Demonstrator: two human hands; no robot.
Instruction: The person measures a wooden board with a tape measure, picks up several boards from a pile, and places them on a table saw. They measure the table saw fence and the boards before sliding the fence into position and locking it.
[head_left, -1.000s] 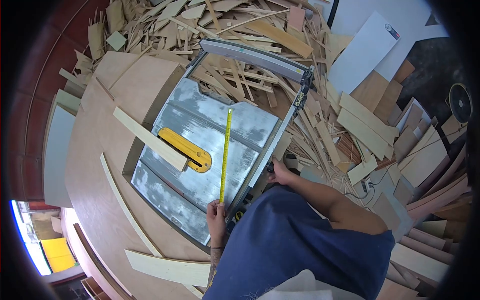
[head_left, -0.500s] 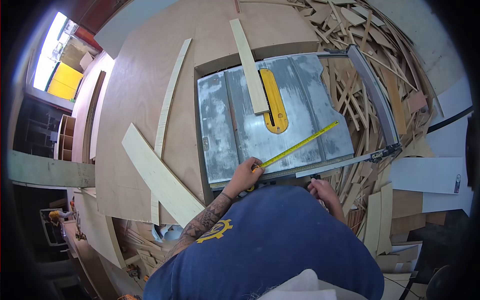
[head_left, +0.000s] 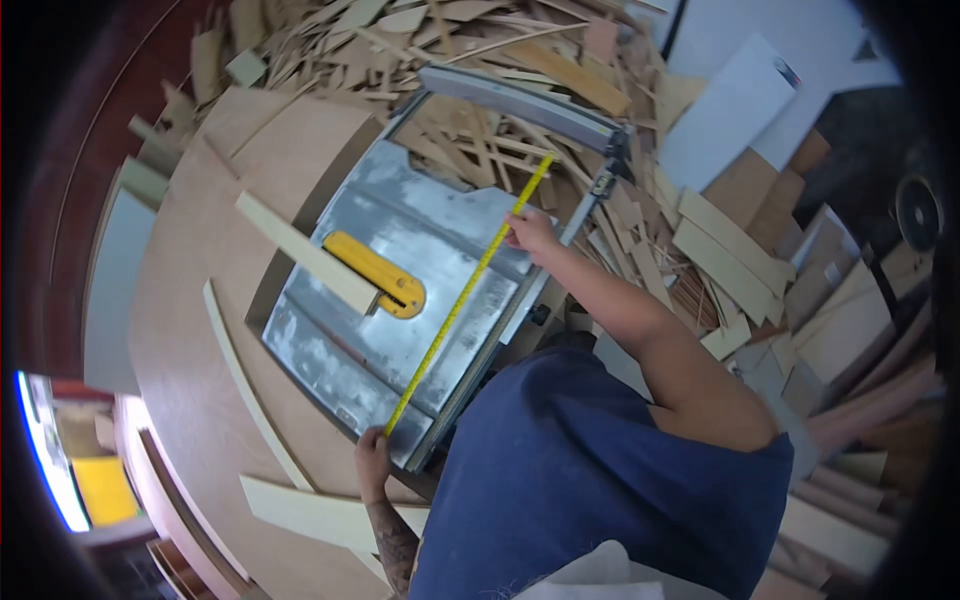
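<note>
A yellow tape measure (head_left: 455, 312) is stretched across the grey metal top of a table saw (head_left: 345, 215). My left hand (head_left: 373, 460) is closed at its near-left end, by the saw's edge; the case is mostly hidden in the fingers. Farther along, my right hand (head_left: 532, 234) pinches the blade near the saw's right side, and the tape's free end sticks out past it. A yellow insert plate (head_left: 400, 292) is set in the saw top, with a pale wooden strip (head_left: 305, 252) lying across its slot, apart from both hands.
The rip fence (head_left: 520, 102) is out on its rails at the saw's far right. Heaps of offcuts (head_left: 480, 150) surround that side. On the plywood outfeed table (head_left: 190, 260) lie a thin strip (head_left: 245, 385) and a wider board (head_left: 310, 515). White panels (head_left: 735, 110) lie beyond the scrap.
My view has swung to the right. My right hand has risen from beside my body to grip the tape, which is now pulled out longer. My left hand stays on its other end.
</note>
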